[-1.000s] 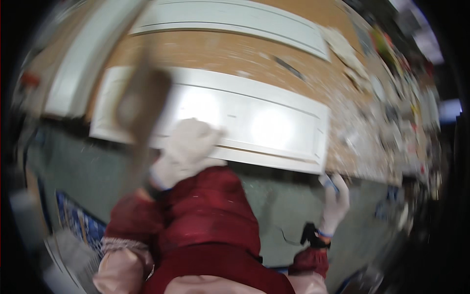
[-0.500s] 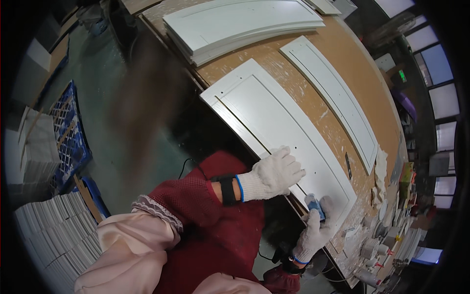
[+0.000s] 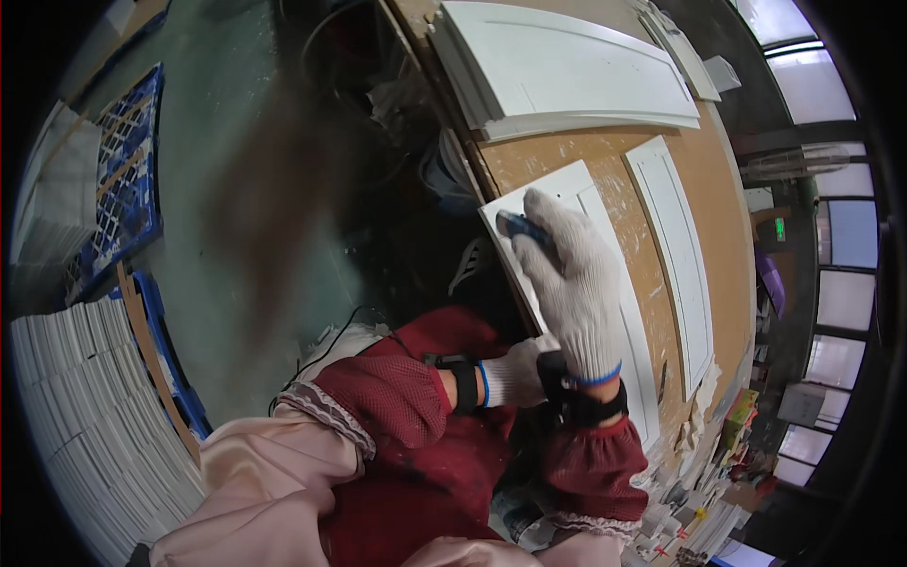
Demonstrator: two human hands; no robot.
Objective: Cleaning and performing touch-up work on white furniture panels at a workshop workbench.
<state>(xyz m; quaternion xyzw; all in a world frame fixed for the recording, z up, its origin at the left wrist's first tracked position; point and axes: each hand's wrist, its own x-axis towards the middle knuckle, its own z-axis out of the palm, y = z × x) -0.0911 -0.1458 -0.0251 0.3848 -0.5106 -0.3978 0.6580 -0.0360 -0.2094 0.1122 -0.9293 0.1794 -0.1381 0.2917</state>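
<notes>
A white grooved panel (image 3: pixel 584 189) lies along the near edge of the brown tabletop. My right hand (image 3: pixel 572 269), in a white knit glove, is over its far end. The fingers are closed round a small blue pad (image 3: pixel 521 227), held at the panel's left edge. My left hand (image 3: pixel 515 376), gloved the same way, is lower down by the near edge of the panel. My right wrist crosses in front of it and hides its fingers.
White panels (image 3: pixel 567 66) are stacked at the table's far end. A narrower white panel (image 3: pixel 675 255) lies to the right, a dark slim tool (image 3: pixel 662 380) beside it. Cans and bottles crowd the lower right. Stacked boards (image 3: pixel 85 406) and a blue pallet (image 3: pixel 142 161) stand at left.
My right hand has swept with the blue pad from the panel's near right end to its far left end. My left hand's fingers, seen on the panel before, are now hidden. The view has shifted.
</notes>
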